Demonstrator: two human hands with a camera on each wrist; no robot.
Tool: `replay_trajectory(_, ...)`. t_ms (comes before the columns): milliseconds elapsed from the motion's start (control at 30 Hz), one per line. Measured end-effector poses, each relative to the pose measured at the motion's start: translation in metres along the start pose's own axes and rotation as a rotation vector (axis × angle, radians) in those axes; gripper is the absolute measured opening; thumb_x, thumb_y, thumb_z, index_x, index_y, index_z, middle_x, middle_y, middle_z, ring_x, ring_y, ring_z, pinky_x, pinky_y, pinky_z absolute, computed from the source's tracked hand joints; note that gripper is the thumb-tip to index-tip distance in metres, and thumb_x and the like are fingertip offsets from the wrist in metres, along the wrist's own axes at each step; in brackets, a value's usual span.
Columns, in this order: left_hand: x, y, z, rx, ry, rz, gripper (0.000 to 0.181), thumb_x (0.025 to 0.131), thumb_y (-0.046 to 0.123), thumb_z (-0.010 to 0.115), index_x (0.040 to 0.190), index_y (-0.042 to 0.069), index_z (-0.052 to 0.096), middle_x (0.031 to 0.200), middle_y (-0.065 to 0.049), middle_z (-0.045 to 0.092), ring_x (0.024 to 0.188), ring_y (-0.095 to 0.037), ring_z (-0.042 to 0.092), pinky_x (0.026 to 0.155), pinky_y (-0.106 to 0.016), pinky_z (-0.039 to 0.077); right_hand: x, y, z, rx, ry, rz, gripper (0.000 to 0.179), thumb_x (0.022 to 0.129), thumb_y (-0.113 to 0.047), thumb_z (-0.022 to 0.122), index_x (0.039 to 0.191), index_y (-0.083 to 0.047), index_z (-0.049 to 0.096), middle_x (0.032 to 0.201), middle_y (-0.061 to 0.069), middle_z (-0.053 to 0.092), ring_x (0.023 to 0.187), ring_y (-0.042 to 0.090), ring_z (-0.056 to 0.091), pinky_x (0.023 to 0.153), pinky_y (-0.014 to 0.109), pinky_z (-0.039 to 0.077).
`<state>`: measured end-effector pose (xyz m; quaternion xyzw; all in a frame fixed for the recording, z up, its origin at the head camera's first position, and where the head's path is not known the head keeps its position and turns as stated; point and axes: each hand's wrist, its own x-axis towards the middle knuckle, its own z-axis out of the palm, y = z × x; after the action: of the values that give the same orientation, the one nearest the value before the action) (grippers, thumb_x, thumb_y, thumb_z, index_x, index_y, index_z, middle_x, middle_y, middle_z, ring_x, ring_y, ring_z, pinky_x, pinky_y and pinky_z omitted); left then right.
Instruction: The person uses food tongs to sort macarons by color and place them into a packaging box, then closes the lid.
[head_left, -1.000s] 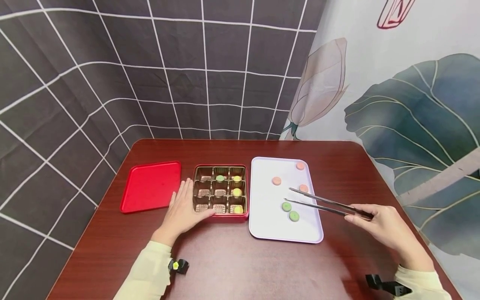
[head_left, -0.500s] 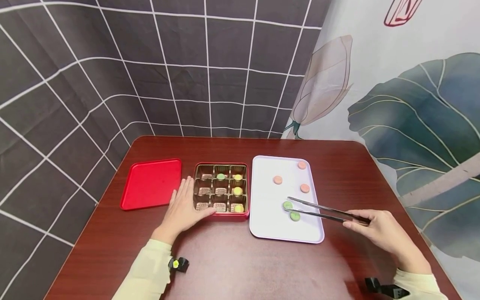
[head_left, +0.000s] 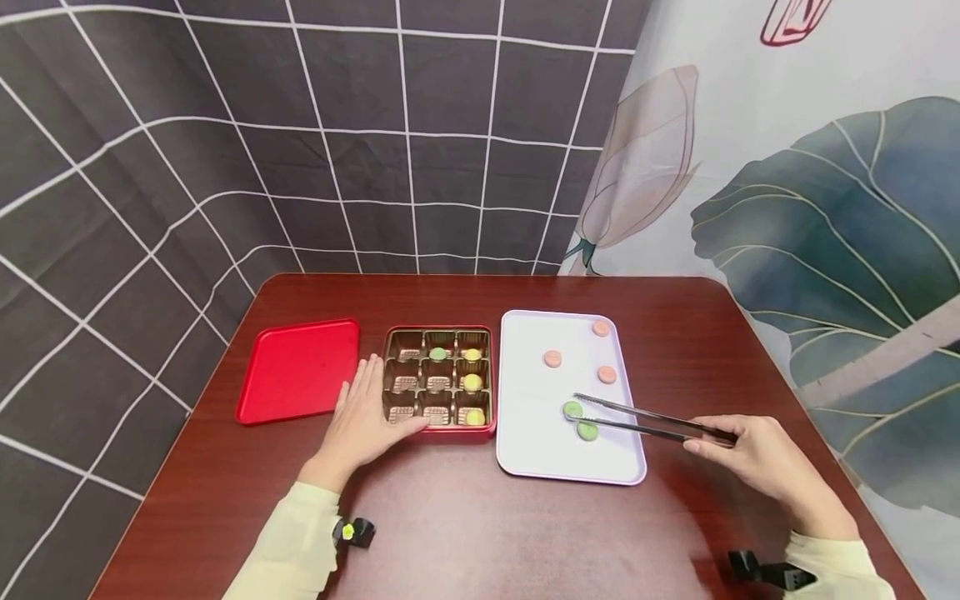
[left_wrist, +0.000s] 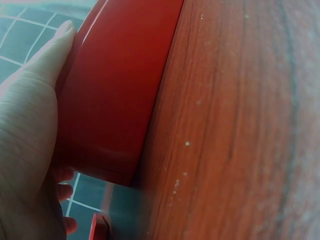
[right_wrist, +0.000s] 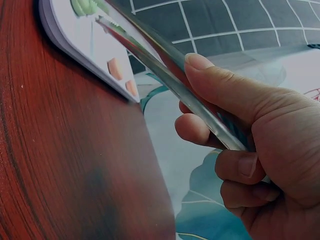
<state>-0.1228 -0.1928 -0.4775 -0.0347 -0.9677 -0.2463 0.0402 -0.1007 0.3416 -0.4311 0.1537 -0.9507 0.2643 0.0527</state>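
Note:
In the head view, my left hand (head_left: 360, 429) rests against the near left corner of a red box (head_left: 465, 436), fingers straight along its side and thumb on the front rim. The box's gold divided insert holds a green macaron (head_left: 438, 354) and several yellow macarons (head_left: 472, 382). My right hand (head_left: 768, 458) grips metal tongs (right_wrist: 185, 95), thumb on one arm and fingers curled round the other. Their spread tips straddle a green macaron (head_left: 572, 409) on the white tray (head_left: 528, 417); a second green macaron (head_left: 587, 432) lies just nearer.
Pink macarons (head_left: 552, 358) lie scattered on the tray's far half. A red lid (head_left: 303, 371) lies flat left of the box. Everything sits on a brown wooden table (head_left: 480, 525), with a dark checked cloth (head_left: 360, 167) hanging behind it.
The tongs' tips have come down and toward me, from above the green macarons to around the farther one. My left hand stays against the box.

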Motion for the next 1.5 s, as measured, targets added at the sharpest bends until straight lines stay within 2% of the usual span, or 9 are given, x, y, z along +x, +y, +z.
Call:
replay_trajectory(267,-0.0003,-0.0011,-0.0002,-0.002,0.011,0.003,0.121,0.069,0.070,0.070,0.153,0.002,0.016,0.158,-0.017,0.017,0.145,-0.033,0.012,0.114,-0.058,0.011,0.0032,-0.0009,-0.0007,-0.011,-0.023,0.008,0.030,0.070,-0.023,0.086,0.095,-0.011,0.075,0.061,-0.017,0.059,0.057,0.001,0.049,0.046,0.018,0.039)
replay_trajectory(833,-0.0007,-0.0018,-0.0009,-0.003,0.006,-0.001,0.122,0.068,0.075,0.066,0.153,0.002,0.015,0.159,-0.016,0.016,0.146,-0.033,0.012,0.114,-0.058,0.011,0.0051,-0.0033,-0.0012,0.008,-0.082,0.055,0.036,0.072,-0.028,0.085,0.100,-0.008,0.075,0.070,-0.012,0.065,0.061,0.002,0.052,0.051,0.019,0.044)
replay_trajectory(1233,-0.0008,-0.0028,0.0021,0.000,-0.004,-0.007,0.123,0.068,0.075,0.067,0.153,0.002,0.015,0.159,-0.016,0.016,0.146,-0.034,0.011,0.114,-0.058,0.011,0.0055,-0.0025,0.0007,-0.020,-0.039,0.002,0.030,0.072,-0.025,0.085,0.097,-0.010,0.076,0.074,-0.010,0.067,0.061,0.002,0.049,0.048,0.018,0.039)
replay_trajectory(1500,0.0004,-0.0025,0.0021,-0.009,-0.009,-0.008,0.123,0.068,0.074,0.067,0.153,0.003,0.014,0.159,-0.015,0.015,0.146,-0.033,0.010,0.114,-0.058,0.011,0.0061,-0.0012,0.0014,-0.035,-0.027,-0.004,0.030,0.072,-0.024,0.085,0.097,-0.010,0.076,0.074,-0.009,0.067,0.059,0.003,0.047,0.045,0.020,0.036)
